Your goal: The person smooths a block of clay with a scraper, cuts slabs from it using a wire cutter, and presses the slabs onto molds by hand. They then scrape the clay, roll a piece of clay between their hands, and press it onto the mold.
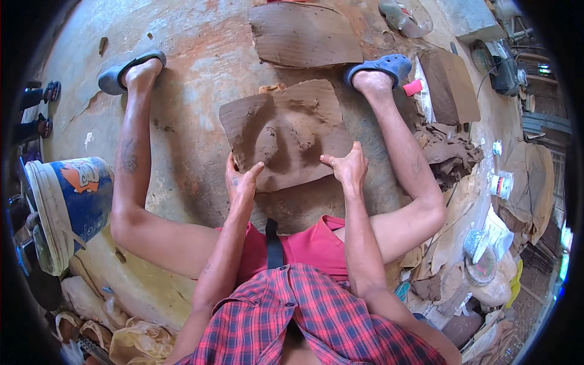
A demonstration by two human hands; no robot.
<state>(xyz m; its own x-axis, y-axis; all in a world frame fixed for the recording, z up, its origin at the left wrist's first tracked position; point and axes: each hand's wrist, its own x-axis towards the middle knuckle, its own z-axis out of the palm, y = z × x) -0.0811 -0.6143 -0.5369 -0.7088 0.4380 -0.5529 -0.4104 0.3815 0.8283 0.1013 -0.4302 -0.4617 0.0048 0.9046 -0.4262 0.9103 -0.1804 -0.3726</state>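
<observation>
A brown clay slab (291, 169) with rough edges lies between my legs, its surface marked by hollows and raised lumps. My left hand (242, 184) holds its near left edge, the thumb lying on top and the fingers going under. At the near right edge, my right hand (351, 167) grips the same slab, also with its thumb on the upper face. The underside of the slab and most fingertips are hidden. A small orange-brown block (272, 89) shows just behind the slab's far edge.
Beyond it lies another flat brown slab (307, 36). A blue and white bucket (82, 194) stands at the left. To the right are a pink cylinder (412, 88), a heap of clay (450, 155), a brown board (453, 85) and small tubs (502, 185). Another person's feet (48, 91) show far left.
</observation>
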